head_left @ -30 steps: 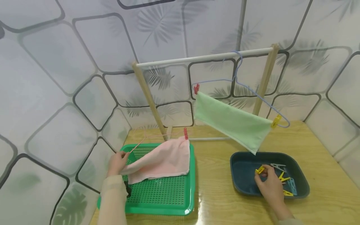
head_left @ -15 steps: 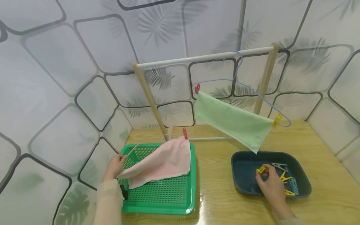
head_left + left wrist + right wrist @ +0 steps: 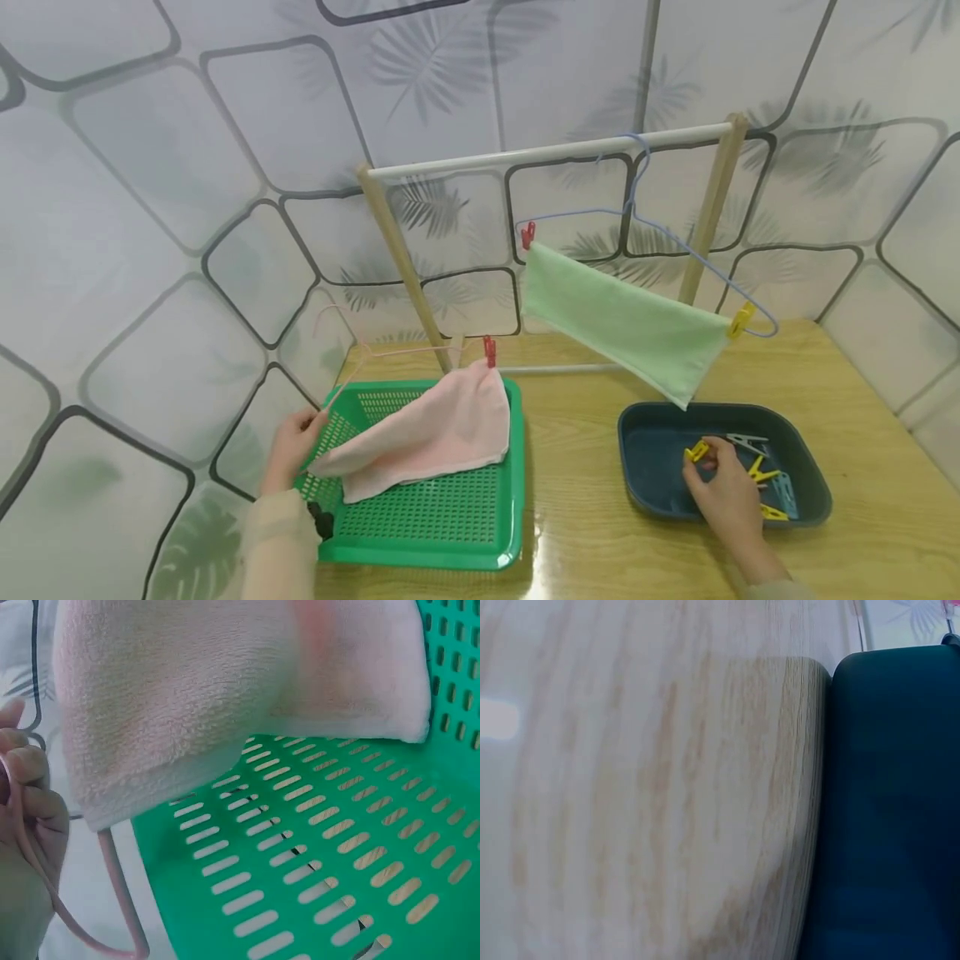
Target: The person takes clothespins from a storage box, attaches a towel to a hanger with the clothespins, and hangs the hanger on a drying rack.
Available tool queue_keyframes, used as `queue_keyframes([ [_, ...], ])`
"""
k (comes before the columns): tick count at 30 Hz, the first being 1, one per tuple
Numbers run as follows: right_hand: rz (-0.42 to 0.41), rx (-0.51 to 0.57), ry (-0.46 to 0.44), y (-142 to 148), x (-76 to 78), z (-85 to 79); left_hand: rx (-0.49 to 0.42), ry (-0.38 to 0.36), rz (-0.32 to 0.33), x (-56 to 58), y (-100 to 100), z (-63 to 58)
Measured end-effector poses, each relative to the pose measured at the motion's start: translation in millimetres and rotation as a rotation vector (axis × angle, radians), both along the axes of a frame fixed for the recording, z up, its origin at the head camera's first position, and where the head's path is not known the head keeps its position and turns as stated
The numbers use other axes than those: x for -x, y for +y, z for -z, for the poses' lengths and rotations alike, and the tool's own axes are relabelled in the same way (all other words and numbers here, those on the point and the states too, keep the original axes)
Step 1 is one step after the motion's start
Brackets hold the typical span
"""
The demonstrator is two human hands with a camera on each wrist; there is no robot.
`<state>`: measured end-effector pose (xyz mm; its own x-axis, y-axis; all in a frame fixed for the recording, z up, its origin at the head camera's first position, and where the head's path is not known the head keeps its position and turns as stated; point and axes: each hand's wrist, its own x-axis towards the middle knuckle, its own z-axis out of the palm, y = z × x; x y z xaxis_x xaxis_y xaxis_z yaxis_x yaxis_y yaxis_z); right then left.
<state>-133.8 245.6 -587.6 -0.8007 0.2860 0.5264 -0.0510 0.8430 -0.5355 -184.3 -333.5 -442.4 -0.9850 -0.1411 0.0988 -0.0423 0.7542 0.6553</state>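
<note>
My left hand (image 3: pixel 294 446) grips a pink wire hanger (image 3: pixel 347 385) near its end, over the left side of the green basket (image 3: pixel 512 500). A pink towel (image 3: pixel 442 425) hangs from that hanger, its far corner held by a red clothespin (image 3: pixel 490 351). In the left wrist view, curled fingers (image 3: pixel 34 769) wrap the hanger's wire (image 3: pixel 124 892) beside the towel's near corner. Between thumb and fingers, my right hand (image 3: pixel 723 492) pinches a yellow clothespin (image 3: pixel 697 451) above the dark blue tub (image 3: pixel 648 479). The right wrist view shows only table and tub.
Several clothespins, among them a blue one (image 3: pixel 784 495), lie in the tub's right side. Behind stands a rack with a white bar (image 3: pixel 525 156). From it hangs a blue hanger (image 3: pixel 693 254) with a green cloth (image 3: pixel 615 321), clipped at both ends.
My left hand has drifted left and slightly toward me with the hanger, whose hook has swung up into clearer view. The right hand stays over the tub with its yellow clothespin.
</note>
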Motion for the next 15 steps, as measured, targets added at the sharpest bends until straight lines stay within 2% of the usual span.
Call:
queue_keyframes([
  [6, -0.01, 0.007, -0.006, -1.9, -1.5, -4.2, 0.021, 0.127, 0.021, -7.1, -1.2, -11.4],
  [8, -0.014, 0.008, -0.006, -1.9, -1.9, -5.0, -0.025, 0.173, 0.063, -4.4, -8.8, -8.4],
  [10, -0.021, 0.011, -0.007, -1.6, -2.0, -5.7, -0.029, 0.249, 0.072, 9.3, -29.3, 11.1],
  [14, -0.025, 0.001, -0.003, -0.4, -1.0, -2.9, 0.041, 0.435, 0.063, 38.3, -69.9, 53.5],
  [15, -0.025, -0.002, -0.001, 0.2, -0.6, -1.7, 0.092, 0.469, 0.025, 46.4, -78.7, 62.9],
])
